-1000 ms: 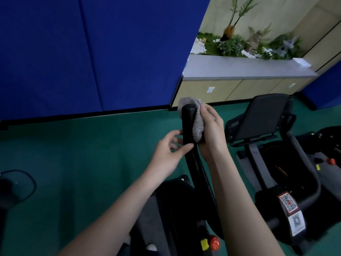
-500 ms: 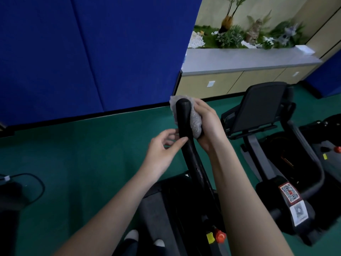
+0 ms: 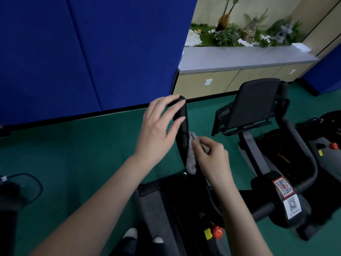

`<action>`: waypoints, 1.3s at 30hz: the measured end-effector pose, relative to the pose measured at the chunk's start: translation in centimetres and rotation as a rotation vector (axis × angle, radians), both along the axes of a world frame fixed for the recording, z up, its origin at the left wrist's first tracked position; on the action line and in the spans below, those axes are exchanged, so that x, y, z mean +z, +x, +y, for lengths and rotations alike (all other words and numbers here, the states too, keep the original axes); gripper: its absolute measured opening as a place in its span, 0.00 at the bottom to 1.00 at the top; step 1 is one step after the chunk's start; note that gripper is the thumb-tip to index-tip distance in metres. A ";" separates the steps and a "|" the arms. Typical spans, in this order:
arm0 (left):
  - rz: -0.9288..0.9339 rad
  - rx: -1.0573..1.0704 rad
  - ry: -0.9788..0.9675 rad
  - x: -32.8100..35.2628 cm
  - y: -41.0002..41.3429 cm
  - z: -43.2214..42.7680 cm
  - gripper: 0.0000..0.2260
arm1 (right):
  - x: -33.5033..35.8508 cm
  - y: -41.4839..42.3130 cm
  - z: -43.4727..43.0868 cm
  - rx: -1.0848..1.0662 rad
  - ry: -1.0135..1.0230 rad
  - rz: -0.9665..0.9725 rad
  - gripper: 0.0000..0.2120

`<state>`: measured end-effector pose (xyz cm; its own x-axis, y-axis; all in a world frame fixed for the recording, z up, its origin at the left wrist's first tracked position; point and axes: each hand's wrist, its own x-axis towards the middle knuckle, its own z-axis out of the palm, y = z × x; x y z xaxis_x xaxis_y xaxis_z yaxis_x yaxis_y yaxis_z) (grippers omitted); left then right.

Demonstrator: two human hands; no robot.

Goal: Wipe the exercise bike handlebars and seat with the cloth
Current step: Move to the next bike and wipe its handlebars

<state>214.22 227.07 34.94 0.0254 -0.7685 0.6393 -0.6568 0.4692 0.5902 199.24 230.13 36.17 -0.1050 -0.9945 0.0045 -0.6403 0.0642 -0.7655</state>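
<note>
Green floor (image 3: pixel 73 154), blue wall panels (image 3: pixel 73 52), grey cloth (image 3: pixel 191 163) against black handlebar (image 3: pixel 181 115)

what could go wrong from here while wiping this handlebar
The cloth is bunched small in the right hand, so it may slip out or miss the far side of the handlebar. The left hand only touches the bar's top lightly, so the bar could perhaps shift under pressure.

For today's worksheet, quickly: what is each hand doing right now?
Left hand: open, fingers touching the top of the black tubular handlebar.
Right hand: closed on the grey fluffy cloth, pressed against that handlebar.
</note>
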 end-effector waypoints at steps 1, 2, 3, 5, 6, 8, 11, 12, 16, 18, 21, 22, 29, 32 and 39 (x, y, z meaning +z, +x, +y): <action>-0.010 -0.014 -0.004 0.1 -0.1 -0.4 0.14 | 0.0 0.0 0.3 -0.036 -0.061 0.002 0.07; -0.016 -0.025 -0.008 0.2 -0.2 -0.8 0.14 | -0.1 0.1 0.6 -0.080 -0.138 -0.007 0.07; -0.022 -0.033 -0.016 0.3 -0.2 -1.1 0.14 | 0.0 0.4 0.8 -0.118 -0.212 -0.020 0.09; -0.047 -0.039 -0.038 0.2 -0.1 -1.6 0.13 | -0.1 1.4 1.0 -0.127 -0.324 -0.031 0.09; -0.061 -0.042 -0.046 0.1 0.0 -1.7 0.12 | -0.2 1.7 1.1 -0.104 -0.361 -0.025 0.09; -0.081 -0.049 -0.057 0.0 0.2 -1.9 0.12 | -0.6 1.9 1.3 -0.039 -0.403 0.008 0.09; -0.090 -0.050 -0.066 0.0 0.3 -2.0 0.13 | -0.9 0.7 2.4 0.053 -0.400 0.071 0.08; -0.089 -0.048 -0.070 0.0 0.2 -2.0 0.13 | -0.9 0.3 2.7 0.065 -0.402 0.080 0.07; -0.083 -0.036 -0.071 -0.1 0.1 -2.0 0.12 | -0.6 1.0 1.8 0.043 -0.484 0.043 0.07; -0.084 -0.034 -0.064 0.0 0.2 -2.1 0.12 | -0.6 1.6 1.3 0.091 -0.501 0.052 0.07; -0.086 -0.032 -0.063 0.2 0.4 -2.1 0.12 | -0.9 1.0 2.0 0.200 -0.476 0.111 0.04; -0.090 -0.033 -0.063 0.2 0.3 -2.1 0.12 | -1.1 0.5 2.4 0.220 -0.475 0.113 0.04; -0.397 -0.033 -0.201 1.1 0.4 -1.6 0.10 | -2.1 -0.9 1.6 -0.127 -0.114 -0.329 0.05; -0.556 -0.127 -0.224 1.0 0.0 -1.5 0.10 | -2.0 -0.2 -0.7 -0.123 0.038 -0.472 0.08; -0.733 -0.166 -0.201 0.6 0.3 -2.1 0.13 | -1.5 -1.3 -1.3 0.014 0.302 -0.500 0.11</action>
